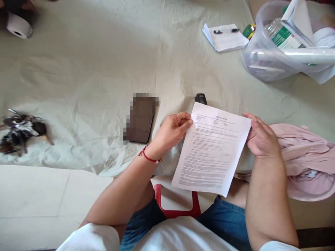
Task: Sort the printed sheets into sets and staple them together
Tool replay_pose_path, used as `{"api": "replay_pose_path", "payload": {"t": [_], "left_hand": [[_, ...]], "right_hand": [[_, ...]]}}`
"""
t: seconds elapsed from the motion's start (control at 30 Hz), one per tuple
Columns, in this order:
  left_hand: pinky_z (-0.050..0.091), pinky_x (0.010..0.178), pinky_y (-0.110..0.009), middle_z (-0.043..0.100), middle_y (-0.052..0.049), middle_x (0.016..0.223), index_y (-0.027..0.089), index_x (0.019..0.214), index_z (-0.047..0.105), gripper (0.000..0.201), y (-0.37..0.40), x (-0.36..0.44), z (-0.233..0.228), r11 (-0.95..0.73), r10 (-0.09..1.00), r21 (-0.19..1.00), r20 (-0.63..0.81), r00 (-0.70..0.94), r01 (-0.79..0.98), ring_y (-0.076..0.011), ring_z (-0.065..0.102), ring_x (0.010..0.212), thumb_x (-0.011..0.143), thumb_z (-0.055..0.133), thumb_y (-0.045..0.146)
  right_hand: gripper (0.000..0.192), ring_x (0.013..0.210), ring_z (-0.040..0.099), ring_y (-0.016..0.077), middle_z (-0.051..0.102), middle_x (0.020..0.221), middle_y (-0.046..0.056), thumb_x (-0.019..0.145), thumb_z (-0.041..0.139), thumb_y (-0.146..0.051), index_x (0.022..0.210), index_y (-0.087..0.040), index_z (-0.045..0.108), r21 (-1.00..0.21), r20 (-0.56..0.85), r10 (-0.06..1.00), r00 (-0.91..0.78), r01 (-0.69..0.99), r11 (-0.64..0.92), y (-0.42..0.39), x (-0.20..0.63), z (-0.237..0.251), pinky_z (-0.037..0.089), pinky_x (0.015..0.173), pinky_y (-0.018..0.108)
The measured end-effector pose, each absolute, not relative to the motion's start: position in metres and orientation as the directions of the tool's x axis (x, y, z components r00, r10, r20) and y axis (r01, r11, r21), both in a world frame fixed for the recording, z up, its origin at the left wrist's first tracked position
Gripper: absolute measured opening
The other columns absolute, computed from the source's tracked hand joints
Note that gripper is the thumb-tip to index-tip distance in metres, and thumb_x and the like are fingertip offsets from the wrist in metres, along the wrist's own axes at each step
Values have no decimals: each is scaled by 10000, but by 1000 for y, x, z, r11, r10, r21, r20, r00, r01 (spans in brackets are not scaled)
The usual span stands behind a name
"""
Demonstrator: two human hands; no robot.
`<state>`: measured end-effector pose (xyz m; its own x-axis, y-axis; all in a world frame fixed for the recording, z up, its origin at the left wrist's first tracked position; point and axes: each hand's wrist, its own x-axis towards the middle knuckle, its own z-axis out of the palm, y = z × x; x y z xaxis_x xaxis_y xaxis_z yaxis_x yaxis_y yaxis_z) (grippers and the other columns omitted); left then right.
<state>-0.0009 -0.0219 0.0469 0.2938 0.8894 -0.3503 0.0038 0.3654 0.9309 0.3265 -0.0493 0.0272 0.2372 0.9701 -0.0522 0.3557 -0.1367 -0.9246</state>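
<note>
Sheeted bed (104, 52): phone (141, 120), keys (22, 130) flank held paper (213, 151).

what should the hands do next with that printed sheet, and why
Probably lower the printed sheet flat onto the cloth-covered surface. The left hand and right hand pinch only its top corners, so it hangs tilted over the lap, and the black stapler lies just behind its top edge, within easy reach.
</note>
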Motion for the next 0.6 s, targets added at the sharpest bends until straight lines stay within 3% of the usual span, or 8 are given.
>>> {"api": "replay_pose_path", "payload": {"t": [0.07,0.2,0.37,0.5,0.6], "left_hand": [[306,559,-270,453,59,643,219,884,653,116,-19,-1,46,347,914,938,-337,225,-6,-106,362,554,989,659,269],[345,565,-265,480,51,650,215,834,636,146,-9,-4,47,319,947,948,-317,59,-22,-104,381,560,978,665,213],[440,648,-268,615,18,766,210,845,687,171,-4,-8,34,191,980,969,-197,-26,-159,-114,500,655,942,804,287],[508,685,-286,708,-18,830,221,860,734,398,-12,-3,24,262,958,911,-207,197,-319,-165,645,764,907,895,582],[593,771,-328,782,-49,885,208,900,780,484,-19,3,21,379,883,862,-229,409,-336,-204,731,825,866,927,668]], "right_hand": [[494,1287,820,385,865,1314,151,951,775,-727,1169,-283,784,-957,-146,956,254,209,-202,-48,319,26,663,1074,539],[517,1239,833,392,890,1249,101,835,914,-653,1183,-288,803,-948,-264,956,127,149,-282,-47,304,40,660,1108,587],[372,1006,860,320,901,1066,36,765,1005,-547,990,-305,835,-983,-146,953,264,67,-169,-40,296,37,694,1068,546],[302,857,824,240,882,968,4,749,1017,-446,919,-269,841,-1000,-15,907,421,-30,-3,-32,299,24,728,926,456],[257,864,820,231,878,961,-12,743,1010,-386,894,-272,837,-994,39,861,507,-70,87,-27,303,21,728,953,471]]}}
